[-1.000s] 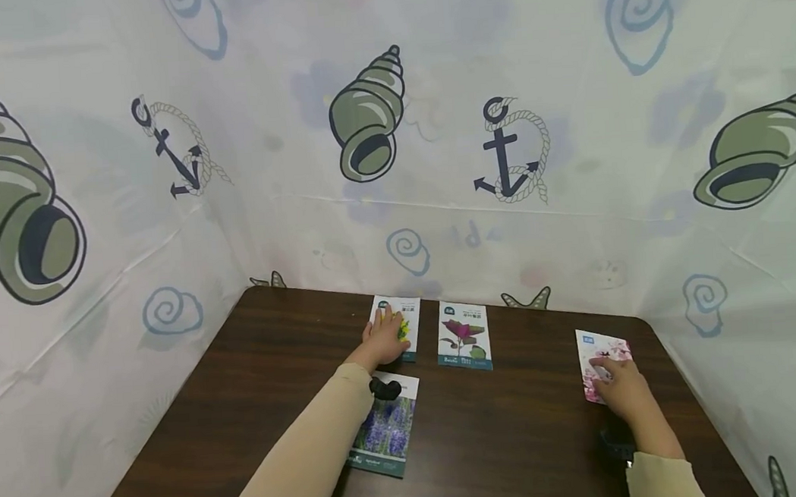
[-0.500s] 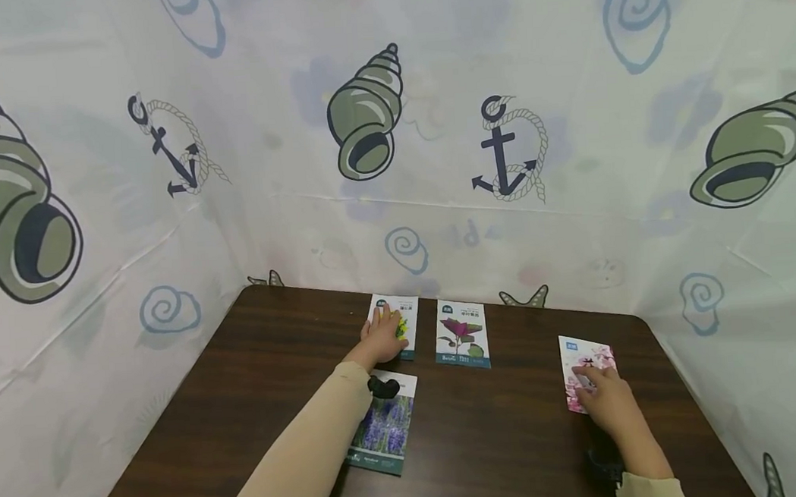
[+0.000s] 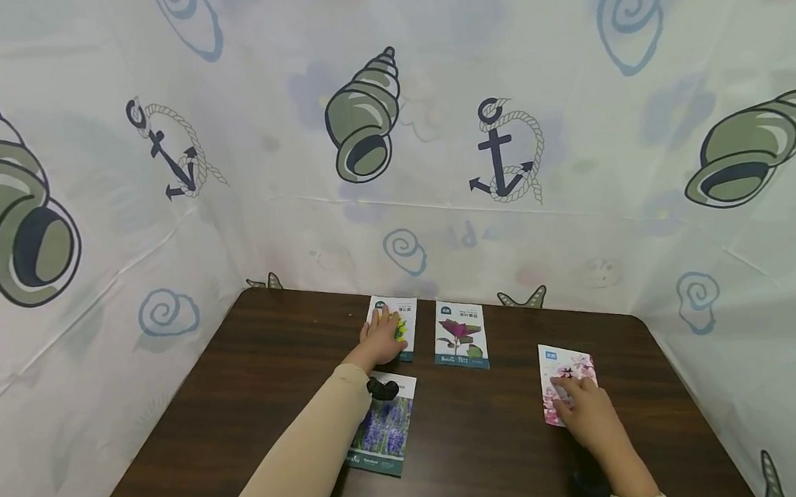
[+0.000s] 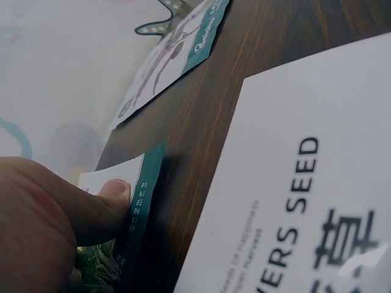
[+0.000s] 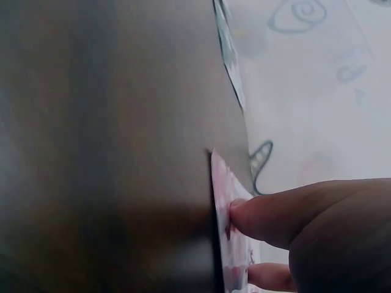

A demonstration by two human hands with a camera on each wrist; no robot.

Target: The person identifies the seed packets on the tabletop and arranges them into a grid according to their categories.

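My left hand (image 3: 379,341) lies on a seed packet with yellow flowers (image 3: 407,313) at the back of the table, fingers stretched over its face. In the left wrist view the thumb (image 4: 113,198) presses on that packet near its teal edge. My right hand (image 3: 589,412) has its fingertips on a seed packet with pink blossoms (image 3: 555,359), which lies on the table at the right. The right wrist view shows the thumb (image 5: 256,213) and a finger touching the face of this packet. Under my left forearm, partly covered, is a seed packet with purple flowers (image 3: 385,428).
A seed packet with a magenta flower (image 3: 460,336) lies right of the yellow-flower one. The dark wooden table (image 3: 492,440) meets a white cloth backdrop (image 3: 454,268) printed with shells and anchors along its back edge.
My right hand has slid the pink-blossom packet across the table to the left and slightly toward me. The left hand and the other packets have stayed where they were.
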